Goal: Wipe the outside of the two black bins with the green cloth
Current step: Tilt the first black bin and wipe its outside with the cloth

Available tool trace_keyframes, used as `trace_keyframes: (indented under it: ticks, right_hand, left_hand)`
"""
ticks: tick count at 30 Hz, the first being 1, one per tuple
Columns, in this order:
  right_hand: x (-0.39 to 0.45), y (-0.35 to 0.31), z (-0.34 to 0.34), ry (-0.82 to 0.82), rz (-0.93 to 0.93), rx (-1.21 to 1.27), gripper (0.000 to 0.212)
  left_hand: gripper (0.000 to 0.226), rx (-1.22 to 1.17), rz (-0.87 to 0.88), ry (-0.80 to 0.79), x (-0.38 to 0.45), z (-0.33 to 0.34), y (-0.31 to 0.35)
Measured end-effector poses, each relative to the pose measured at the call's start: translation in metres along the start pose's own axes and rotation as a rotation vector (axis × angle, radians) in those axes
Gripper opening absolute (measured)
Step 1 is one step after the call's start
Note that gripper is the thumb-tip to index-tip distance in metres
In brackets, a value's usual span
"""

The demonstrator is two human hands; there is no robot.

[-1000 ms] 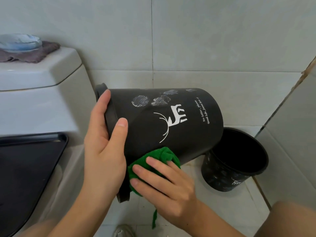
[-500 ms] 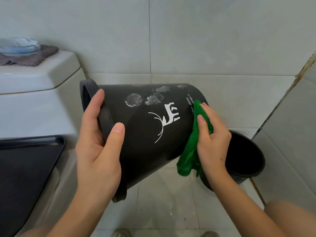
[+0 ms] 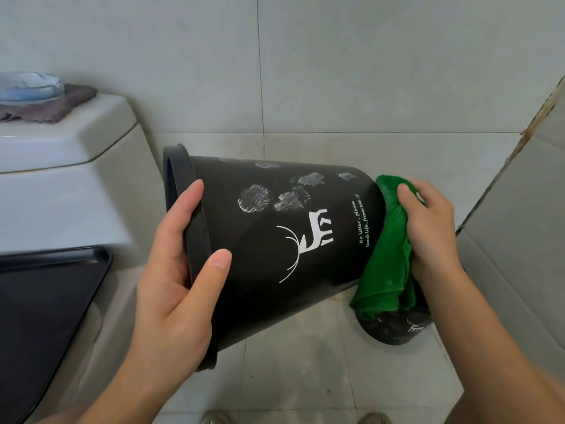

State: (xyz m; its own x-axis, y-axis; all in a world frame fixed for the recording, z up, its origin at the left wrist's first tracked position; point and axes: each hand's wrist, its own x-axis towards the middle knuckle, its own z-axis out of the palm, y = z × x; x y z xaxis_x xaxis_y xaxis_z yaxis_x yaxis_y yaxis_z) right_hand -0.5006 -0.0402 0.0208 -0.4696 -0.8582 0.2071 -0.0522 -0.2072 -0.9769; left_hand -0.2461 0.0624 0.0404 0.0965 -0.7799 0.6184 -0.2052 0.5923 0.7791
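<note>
A black bin [image 3: 275, 240] with a white deer print lies on its side in the air, mouth to the left. My left hand [image 3: 180, 286] grips its rim, thumb on the outer wall and fingers over the rim. My right hand [image 3: 428, 228] holds the bunched green cloth [image 3: 388, 264] against the bin's bottom end at the right. The second black bin [image 3: 397, 327] stands on the floor behind the cloth, mostly hidden by it and by my right forearm.
A white toilet [image 3: 76, 191] stands at the left with a dark tray [image 3: 46, 301] on its seat and a brown cloth with a blue dish [image 3: 30, 87] on its tank. Tiled walls close in behind and at the right. The tiled floor [image 3: 299, 377] lies below.
My right hand carried the green cloth from under the bin near its rim, along the side, to the bin's bottom end. The bin tilted, bottom end lower.
</note>
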Motion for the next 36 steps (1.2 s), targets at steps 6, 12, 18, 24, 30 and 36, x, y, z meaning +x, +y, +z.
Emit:
trace_keyframes:
  ticks: [6, 12, 18, 24, 30, 36]
  right_hand:
    - [-0.006, 0.006, -0.003, -0.017, 0.115, 0.048, 0.021]
    - [-0.009, 0.007, -0.002, 0.011, 0.161, 0.093, 0.018]
    - [-0.014, 0.013, 0.003, -0.013, 0.232, 0.122, 0.016]
    - [-0.019, 0.022, 0.012, -0.008, 0.257, 0.13, 0.015]
    - [-0.021, 0.025, 0.011, 0.001, 0.219, 0.14, 0.014]
    - [-0.018, 0.038, 0.008, 0.067, 0.192, 0.088, 0.012]
  left_hand:
    - [0.064, 0.172, -0.07, 0.012, 0.009, -0.006, -0.006]
    - [0.083, -0.145, -0.367, 0.024, 0.026, -0.016, 0.0]
    - [0.075, 0.135, -0.388, 0.018, 0.027, -0.02, -0.005]
    - [0.004, 0.212, -0.428, 0.101, 0.033, -0.018, -0.016]
    - [0.013, 0.227, -0.46, 0.153, 0.037, -0.02, -0.017]
    - [0.032, 0.237, -0.422, -0.004, 0.035, -0.015, -0.012]
